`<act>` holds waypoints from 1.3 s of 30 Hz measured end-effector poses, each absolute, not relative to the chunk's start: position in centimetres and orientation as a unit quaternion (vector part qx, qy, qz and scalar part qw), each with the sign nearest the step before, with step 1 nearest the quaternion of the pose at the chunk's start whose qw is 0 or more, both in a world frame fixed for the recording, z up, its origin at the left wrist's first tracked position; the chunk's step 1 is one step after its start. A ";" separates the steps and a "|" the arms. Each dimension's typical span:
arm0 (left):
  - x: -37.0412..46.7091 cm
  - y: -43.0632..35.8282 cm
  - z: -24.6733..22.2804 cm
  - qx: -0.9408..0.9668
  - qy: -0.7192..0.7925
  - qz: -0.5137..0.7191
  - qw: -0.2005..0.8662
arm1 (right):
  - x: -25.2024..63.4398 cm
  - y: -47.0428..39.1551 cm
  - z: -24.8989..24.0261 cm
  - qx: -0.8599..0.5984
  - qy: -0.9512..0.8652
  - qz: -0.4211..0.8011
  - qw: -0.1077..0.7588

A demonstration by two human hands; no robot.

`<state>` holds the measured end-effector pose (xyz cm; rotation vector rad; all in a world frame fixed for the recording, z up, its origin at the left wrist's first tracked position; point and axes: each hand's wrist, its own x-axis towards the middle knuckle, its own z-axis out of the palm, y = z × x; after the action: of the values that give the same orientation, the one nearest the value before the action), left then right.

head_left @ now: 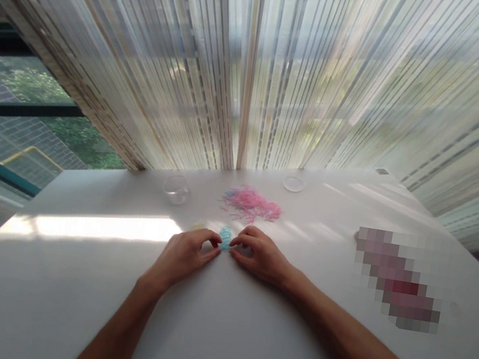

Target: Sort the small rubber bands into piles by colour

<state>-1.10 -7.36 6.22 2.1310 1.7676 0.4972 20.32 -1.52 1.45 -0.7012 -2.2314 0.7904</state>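
A small turquoise bundle of thin pieces lies on the white table between my hands. My left hand pinches its left side with thumb and fingertips. From the right, my right hand pinches the other side in the same way. Just beyond them is a loose pile of pink pieces, with some blue ones at its left end. A small pale yellow item shows partly behind my left hand.
A clear round container stands at the back left, and a clear lid or ring lies at the back right. A pixelated long object rests on the right side of the white table. Striped curtains hang behind.
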 end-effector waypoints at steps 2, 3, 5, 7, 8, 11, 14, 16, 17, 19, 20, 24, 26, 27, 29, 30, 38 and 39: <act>-1.1 -7.3 6.1 0.746 0.621 0.178 0.162 | 20.3 -1.5 1.5 -0.262 -0.858 0.299 0.326; -1.2 -7.3 6.1 0.746 0.621 0.180 0.161 | 20.3 -1.5 1.5 -0.259 -0.860 0.297 0.324; -1.2 -7.3 6.0 0.745 0.621 0.182 0.160 | 20.3 -1.5 1.6 -0.258 -0.862 0.295 0.322; -1.4 -7.3 6.0 0.745 0.621 0.183 0.160 | 20.3 -1.5 1.6 -0.258 -0.862 0.292 0.324; -1.4 -7.2 6.0 0.745 0.622 0.184 0.159 | 20.2 -1.5 1.6 -0.257 -0.863 0.290 0.324; -1.7 -7.1 5.9 0.743 0.623 0.191 0.152 | 20.2 -1.6 1.6 -0.258 -0.865 0.285 0.323; -1.9 -6.9 5.7 0.739 0.626 0.209 0.133 | 20.1 -1.6 1.6 -0.263 -0.864 0.282 0.323; -2.0 -6.6 5.5 0.739 0.623 0.229 0.116 | 20.0 -1.6 1.5 -0.267 -0.861 0.281 0.329; -2.1 -6.5 5.3 0.743 0.616 0.240 0.110 | 20.0 -1.6 1.5 -0.268 -0.859 0.281 0.332; -2.1 -6.3 5.0 0.761 0.586 0.258 0.108 | 20.0 -1.5 1.3 -0.266 -0.859 0.279 0.337; -2.1 -6.3 4.9 0.773 0.567 0.261 0.110 | 20.0 -1.5 1.3 -0.264 -0.859 0.278 0.339; -1.7 -6.2 4.4 0.808 0.532 0.232 0.104 | 20.0 -1.5 1.2 -0.270 -0.850 0.281 0.353; -1.4 -6.1 4.4 0.806 0.541 0.220 0.095 | 20.0 -1.4 1.2 -0.280 -0.838 0.291 0.366; -1.3 -6.1 4.4 0.804 0.547 0.215 0.094 | 20.0 -1.4 1.3 -0.287 -0.830 0.299 0.372; -1.2 -5.9 4.4 0.799 0.556 0.208 0.096 | 20.0 -1.4 1.4 -0.304 -0.813 0.314 0.385; -1.1 -5.8 4.4 0.798 0.558 0.205 0.098 | 20.0 -1.3 1.4 -0.312 -0.805 0.319 0.392; -1.3 -5.5 4.3 0.798 0.560 0.204 0.093 | 20.1 -1.0 1.6 -0.345 -0.762 0.323 0.442; -1.3 -5.5 4.3 0.797 0.560 0.204 0.095 | 20.1 -1.0 1.6 -0.345 -0.761 0.324 0.445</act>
<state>-1.29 -5.54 4.32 2.3637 1.6600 0.6058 20.13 -0.99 1.60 -0.8549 -1.8853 0.8025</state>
